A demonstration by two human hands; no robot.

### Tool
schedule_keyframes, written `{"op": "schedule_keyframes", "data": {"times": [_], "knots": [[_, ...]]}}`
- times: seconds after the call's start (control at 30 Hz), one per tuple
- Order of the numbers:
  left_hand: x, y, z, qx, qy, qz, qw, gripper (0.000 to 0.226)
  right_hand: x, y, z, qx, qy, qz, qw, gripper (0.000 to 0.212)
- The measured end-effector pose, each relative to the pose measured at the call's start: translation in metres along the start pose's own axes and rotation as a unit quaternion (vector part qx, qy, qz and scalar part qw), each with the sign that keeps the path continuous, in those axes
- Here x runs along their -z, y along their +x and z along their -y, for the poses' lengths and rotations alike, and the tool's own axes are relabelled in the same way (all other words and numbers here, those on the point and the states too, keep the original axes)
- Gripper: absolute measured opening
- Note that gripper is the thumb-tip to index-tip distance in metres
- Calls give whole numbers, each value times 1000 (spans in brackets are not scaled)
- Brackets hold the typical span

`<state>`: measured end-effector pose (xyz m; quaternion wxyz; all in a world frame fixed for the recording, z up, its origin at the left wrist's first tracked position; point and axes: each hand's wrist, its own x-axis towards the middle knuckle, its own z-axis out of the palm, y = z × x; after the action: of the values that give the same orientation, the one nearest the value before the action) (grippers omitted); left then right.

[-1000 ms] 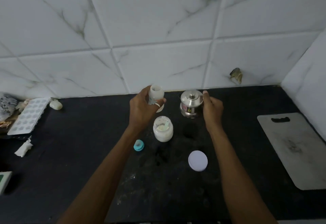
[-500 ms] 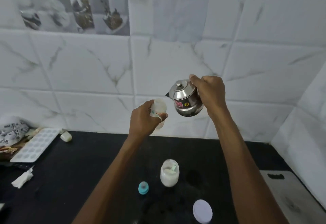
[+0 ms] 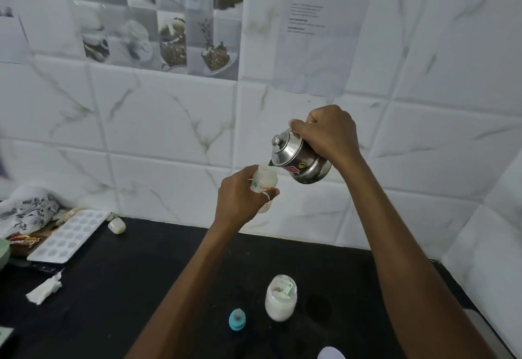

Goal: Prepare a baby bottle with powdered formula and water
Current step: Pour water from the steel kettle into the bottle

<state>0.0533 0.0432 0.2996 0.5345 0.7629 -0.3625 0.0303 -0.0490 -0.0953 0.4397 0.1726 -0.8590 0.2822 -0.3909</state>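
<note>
My left hand [image 3: 240, 197] grips a small translucent baby bottle [image 3: 265, 182] with red lettering, held upright in the air above the black counter. My right hand [image 3: 330, 132] grips a small steel kettle [image 3: 299, 158] with a lid, tilted to the left so its spout sits right over the bottle's open mouth. No stream of water is visible. On the counter below stands an open jar of white powder [image 3: 281, 298] with a pale green scoop in it, and left of the jar lies the teal bottle nipple cap [image 3: 237, 319].
A white round lid [image 3: 330, 353] lies at the bottom edge. At the left are an ice cube tray [image 3: 69, 235], a crumpled tissue [image 3: 45, 289], a small white object [image 3: 116, 225] and a patterned cloth [image 3: 28, 211]. The tiled wall stands close behind.
My right hand has lifted the kettle off the counter and tipped it toward the bottle. Both hands rose, and my view tilted up toward the wall.
</note>
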Motion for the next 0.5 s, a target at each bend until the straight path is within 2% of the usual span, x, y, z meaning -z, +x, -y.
{"op": "schedule_keyframes", "data": {"times": [0.5], "knots": [[7,0,2,4,9,4,1000,67,-17,18,21,62,-99,43,992,33]]}}
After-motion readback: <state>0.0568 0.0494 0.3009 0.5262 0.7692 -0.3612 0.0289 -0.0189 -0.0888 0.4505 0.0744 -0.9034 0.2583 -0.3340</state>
